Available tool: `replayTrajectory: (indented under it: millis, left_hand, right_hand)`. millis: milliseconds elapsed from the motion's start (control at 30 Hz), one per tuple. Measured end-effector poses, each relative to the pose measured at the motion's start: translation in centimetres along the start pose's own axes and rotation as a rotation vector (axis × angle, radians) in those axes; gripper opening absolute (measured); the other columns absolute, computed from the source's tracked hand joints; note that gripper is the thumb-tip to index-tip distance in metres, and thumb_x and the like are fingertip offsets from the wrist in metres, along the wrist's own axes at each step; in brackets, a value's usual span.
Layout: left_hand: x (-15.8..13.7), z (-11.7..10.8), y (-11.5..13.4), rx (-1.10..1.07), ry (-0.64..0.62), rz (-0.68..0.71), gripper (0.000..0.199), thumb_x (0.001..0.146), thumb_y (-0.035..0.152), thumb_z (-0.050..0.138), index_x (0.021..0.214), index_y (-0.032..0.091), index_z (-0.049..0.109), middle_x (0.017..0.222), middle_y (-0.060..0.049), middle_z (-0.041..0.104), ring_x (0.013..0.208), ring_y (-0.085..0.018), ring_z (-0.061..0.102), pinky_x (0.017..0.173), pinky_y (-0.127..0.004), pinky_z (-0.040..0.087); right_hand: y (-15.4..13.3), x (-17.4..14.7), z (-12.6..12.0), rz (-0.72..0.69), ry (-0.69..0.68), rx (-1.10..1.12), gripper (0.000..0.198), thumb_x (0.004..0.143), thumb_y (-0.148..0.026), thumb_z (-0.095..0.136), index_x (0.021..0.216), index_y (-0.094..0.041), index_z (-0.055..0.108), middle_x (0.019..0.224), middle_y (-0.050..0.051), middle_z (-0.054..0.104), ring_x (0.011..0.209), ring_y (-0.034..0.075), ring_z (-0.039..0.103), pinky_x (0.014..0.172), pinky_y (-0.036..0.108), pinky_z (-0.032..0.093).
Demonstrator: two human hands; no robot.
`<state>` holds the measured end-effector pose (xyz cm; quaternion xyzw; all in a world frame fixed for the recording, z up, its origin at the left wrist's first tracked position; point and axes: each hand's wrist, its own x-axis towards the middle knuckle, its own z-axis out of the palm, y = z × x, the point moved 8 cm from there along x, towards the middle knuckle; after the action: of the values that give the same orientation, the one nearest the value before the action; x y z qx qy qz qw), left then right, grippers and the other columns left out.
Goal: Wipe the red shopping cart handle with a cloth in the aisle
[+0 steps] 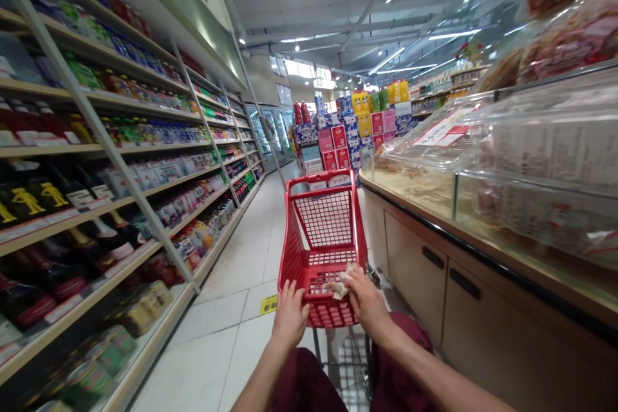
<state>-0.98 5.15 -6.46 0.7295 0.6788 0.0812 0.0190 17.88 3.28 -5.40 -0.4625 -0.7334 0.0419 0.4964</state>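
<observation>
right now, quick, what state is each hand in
Left hand: on the near rim of the red latticed shopping cart; whether it grips cannot be told.
Right hand: closed on a crumpled off-white cloth or tissue.

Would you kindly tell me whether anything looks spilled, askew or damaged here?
Nothing plainly stands out: the red cart stands upright, the left hand rests on its rim, and the right hand holds a crumpled whitish cloth or tissue there.

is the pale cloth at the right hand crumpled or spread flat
Crumpled: the pale cloth shows as an uneven, folded wad in the fingers of the right hand, at the near rim of the red basket.
</observation>
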Motion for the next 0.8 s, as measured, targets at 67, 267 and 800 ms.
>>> replayTrajectory:
  millis: [67, 267, 800]
  left_hand:
    - [-0.1, 0.3, 0.4, -0.028, -0.019, 0.023, 0.043, 0.075, 0.016, 0.039, 0.117, 0.015, 0.047, 0.138, -0.007, 0.033, 0.13, -0.022, 0.018, 0.106, -0.039, 0.017]
    - [0.1, 0.7, 2.7, -0.205, -0.04, 0.128, 0.057, 0.068, 0.002, 0.033, 0.124, 0.011, 0.041, 0.135, -0.008, 0.037, 0.129, -0.017, 0.023, 0.108, -0.033, 0.015]
    - [0.7, -0.2, 4.0, -0.417, -0.068, 0.054, 0.064, 0.064, 0.0, 0.034, 0.127, 0.011, 0.034, 0.128, -0.009, 0.046, 0.117, -0.016, 0.041, 0.099, -0.026, 0.029]
  right_hand:
    - [0.7, 0.6, -0.6, -0.012, -0.013, -0.028, 0.032, 0.079, -0.011, 0.039, 0.101, -0.02, 0.06, 0.109, 0.007, 0.059, 0.112, 0.019, 0.047, 0.097, 0.041, 0.037]
    - [2.2, 0.9, -0.9, 0.012, 0.063, -0.149, 0.037, 0.077, -0.006, 0.037, 0.1, -0.02, 0.062, 0.11, 0.008, 0.06, 0.113, 0.022, 0.046, 0.096, 0.047, 0.035]
    - [0.7, 1.7, -1.3, 0.067, 0.032, 0.032, 0.019, 0.073, -0.008, 0.043, 0.08, -0.019, 0.056, 0.094, 0.005, 0.06, 0.088, 0.017, 0.054, 0.078, 0.031, 0.043]
